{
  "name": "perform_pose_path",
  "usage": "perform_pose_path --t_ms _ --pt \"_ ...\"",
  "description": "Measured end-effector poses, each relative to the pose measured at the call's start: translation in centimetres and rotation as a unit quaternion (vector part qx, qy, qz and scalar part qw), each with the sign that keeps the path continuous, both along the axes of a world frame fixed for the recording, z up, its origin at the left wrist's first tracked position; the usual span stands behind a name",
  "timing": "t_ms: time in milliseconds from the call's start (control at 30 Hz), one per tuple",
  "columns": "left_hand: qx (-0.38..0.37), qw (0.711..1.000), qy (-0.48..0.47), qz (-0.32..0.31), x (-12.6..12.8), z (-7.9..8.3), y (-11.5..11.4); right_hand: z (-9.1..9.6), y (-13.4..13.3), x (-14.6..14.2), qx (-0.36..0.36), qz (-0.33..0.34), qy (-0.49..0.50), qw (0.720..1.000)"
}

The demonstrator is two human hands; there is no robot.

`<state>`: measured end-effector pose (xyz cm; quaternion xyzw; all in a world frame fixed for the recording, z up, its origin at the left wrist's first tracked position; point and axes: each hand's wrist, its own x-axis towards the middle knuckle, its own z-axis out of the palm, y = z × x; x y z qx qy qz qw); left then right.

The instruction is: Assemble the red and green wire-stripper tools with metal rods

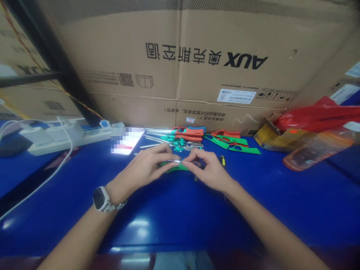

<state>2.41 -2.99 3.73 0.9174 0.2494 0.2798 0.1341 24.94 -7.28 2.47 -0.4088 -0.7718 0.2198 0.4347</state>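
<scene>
My left hand [146,167] and my right hand [206,168] meet over the blue table [180,210]. Both pinch a thin metal screwdriver shaft [180,161] that lies across a green plastic holder [176,167]. My left wrist wears a watch [100,198]. Just beyond my fingers lies a pile of small screwdrivers [174,138] with metal shafts and teal or clear handles. Orange and blue holders [191,132] rest on that pile. A yellow and black screwdriver handle [222,160] lies right of my right hand.
Green and orange holders [230,142] lie at the back right. A lit phone [126,140] lies left of the pile. A white power strip [64,135] with plugs and cables sits far left. Plastic bags [315,146] lie at right. A big cardboard box [180,63] walls the back.
</scene>
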Motion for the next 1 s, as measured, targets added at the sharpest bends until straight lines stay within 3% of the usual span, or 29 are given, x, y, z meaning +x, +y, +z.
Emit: perform_pose_path --t_ms 133,433,567,667,767,867,1000 --pt "0.025 0.999 -0.02 -0.007 0.0 -0.2 0.3 -0.1 0.2 -0.3 -0.062 -0.001 0.066 0.996" --pt "0.049 0.999 -0.023 0.006 0.0 -0.7 0.6 0.7 0.7 0.3 -0.117 0.035 0.088 0.989" --pt "0.075 0.997 -0.022 0.02 -0.1 -0.8 0.7 0.3 0.9 0.1 -0.134 0.039 0.152 0.979" --pt "0.096 0.995 -0.019 0.033 -0.2 -0.8 0.8 -0.2 0.9 -0.2 -0.1 -0.004 0.162 0.982" --pt "0.105 0.994 -0.019 0.036 -0.2 -0.9 0.8 -0.3 0.7 -0.1 -0.025 -0.041 0.074 0.996" --pt "0.109 0.993 -0.019 0.041 -0.3 -1.1 1.0 -0.2 0.6 0.5 0.06 -0.028 -0.036 0.997" --pt "0.113 0.993 -0.017 0.044 -0.3 -1.2 1.1 -0.3 0.7 0.9 0.116 -0.007 -0.087 0.989"
